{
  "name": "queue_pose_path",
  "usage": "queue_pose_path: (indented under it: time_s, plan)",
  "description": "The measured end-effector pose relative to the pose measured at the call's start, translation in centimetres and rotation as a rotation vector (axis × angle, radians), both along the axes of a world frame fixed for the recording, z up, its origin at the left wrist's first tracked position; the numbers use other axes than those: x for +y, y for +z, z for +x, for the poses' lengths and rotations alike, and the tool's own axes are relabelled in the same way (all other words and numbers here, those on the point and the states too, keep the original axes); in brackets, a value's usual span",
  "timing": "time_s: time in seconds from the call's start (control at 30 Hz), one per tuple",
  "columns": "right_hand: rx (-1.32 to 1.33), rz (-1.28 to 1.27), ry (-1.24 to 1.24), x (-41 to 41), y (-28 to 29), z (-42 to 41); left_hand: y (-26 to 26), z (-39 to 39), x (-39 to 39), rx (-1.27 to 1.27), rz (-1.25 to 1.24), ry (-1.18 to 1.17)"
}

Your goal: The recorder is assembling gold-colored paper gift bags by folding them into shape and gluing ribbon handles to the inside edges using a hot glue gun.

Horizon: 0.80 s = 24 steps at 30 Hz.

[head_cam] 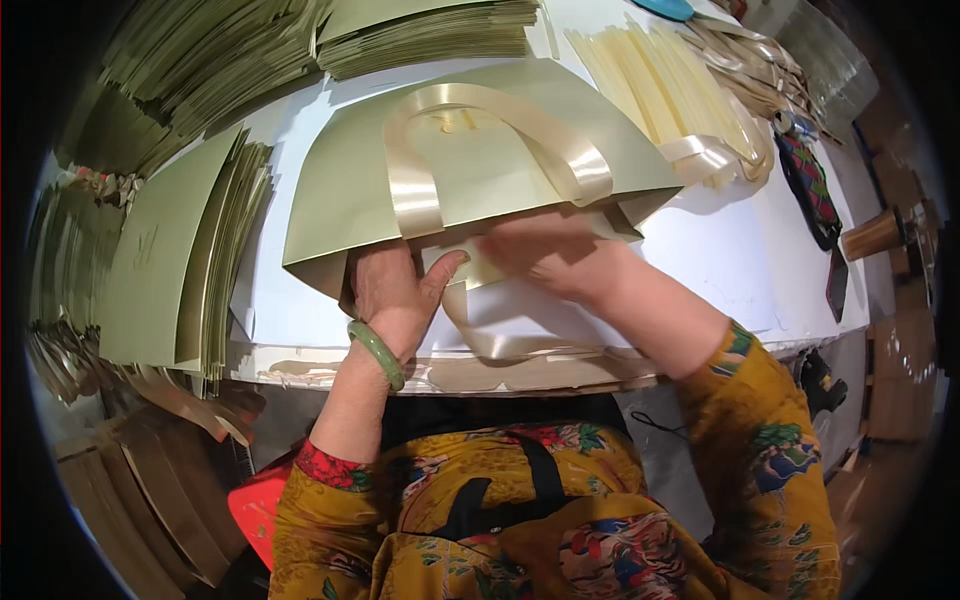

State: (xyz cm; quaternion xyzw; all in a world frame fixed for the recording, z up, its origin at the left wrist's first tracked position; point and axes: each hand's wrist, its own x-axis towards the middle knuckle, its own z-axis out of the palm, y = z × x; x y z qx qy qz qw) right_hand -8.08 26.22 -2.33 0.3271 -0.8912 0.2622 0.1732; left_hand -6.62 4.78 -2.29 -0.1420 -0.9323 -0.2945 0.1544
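Note:
A pale green paper gift bag [337, 172] lies on the white table, its mouth towards me. A shiny cream ribbon handle [416, 184] arches over its upper panel, and another ribbon loop [480, 337] hangs out below the mouth, near the table's edge. My left hand [394, 289], with a green bangle at the wrist, reaches into the left of the mouth; its thumb is apart and its fingers are partly hidden inside. My right hand [544, 251], slightly blurred, is at the right of the mouth, its fingertips partly under the upper panel. Whether it grips anything is unclear.
Stacked green bags [161, 255] stand at left, with more piles [427, 37] behind. Cream ribbon strips [645, 82] and satin ribbons [750, 67] lie at the back right, near a patterned strap [814, 187]. A brown cylinder [874, 234] is beyond the right edge; a red stool [259, 502] is below left.

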Motion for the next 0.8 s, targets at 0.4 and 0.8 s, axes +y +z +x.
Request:
queue_pose_path:
  time_s: [0.4, 0.8]
  plan:
    - [-0.918, 0.069, -0.352, 2.9, 1.8, -2.3, 0.5, -0.2, 0.8, -0.196, -0.062, 0.088]
    - [-0.679, 0.26, -0.261, 5.2, 2.6, -3.8, -0.7, -0.8, 0.6, -0.387, 0.157, 0.148]
